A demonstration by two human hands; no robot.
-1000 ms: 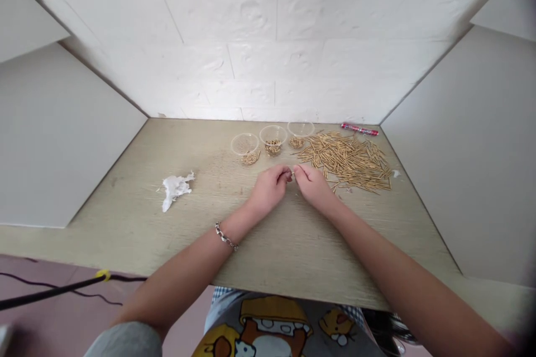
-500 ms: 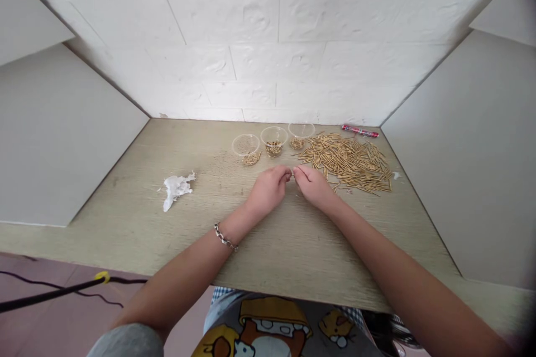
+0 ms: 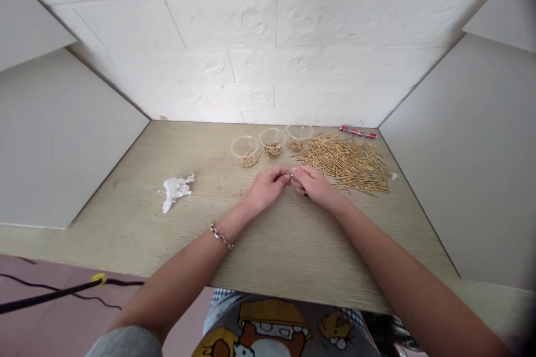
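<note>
At the far left, a flat grey panel (image 3: pixel 62 139) walls off one end of the pale wood-grained table (image 3: pixel 201 228); below it, a black cord (image 3: pixel 54 293) with a yellow tie (image 3: pixel 99 278) crosses in front of the table edge. On the table's left part lies a crumpled, torn white sheet (image 3: pixel 176 191). Further right, near the white brick-patterned wall (image 3: pixel 251 28), stand three round clear plastic cups in a row: the left cup (image 3: pixel 238 155) with thin gold-coloured bits, the middle cup (image 3: pixel 264 146) with small gold and dark pieces, the right cup (image 3: pixel 291 136) with more small gold-coloured pieces.

In front of the cups is the person's left hand (image 3: pixel 267 187), fingers curled and thumb pressed to forefinger; a silver chain bracelet (image 3: pixel 221 236) circles that wrist. Between the two hands' fingertips sits a tiny gold-toned piece (image 3: pixel 292 177), pinched from both sides; its shape is too small to make out. The right hand (image 3: pixel 316 185) curls likewise, thumb uppermost.

Just beyond the right hand spreads a loose heap of slender gold-coloured metal rods (image 3: pixel 343 162). A slim red tube (image 3: pixel 358 132) lies behind it, near the wall, and another grey panel (image 3: pixel 469 150) closes the right end.
</note>
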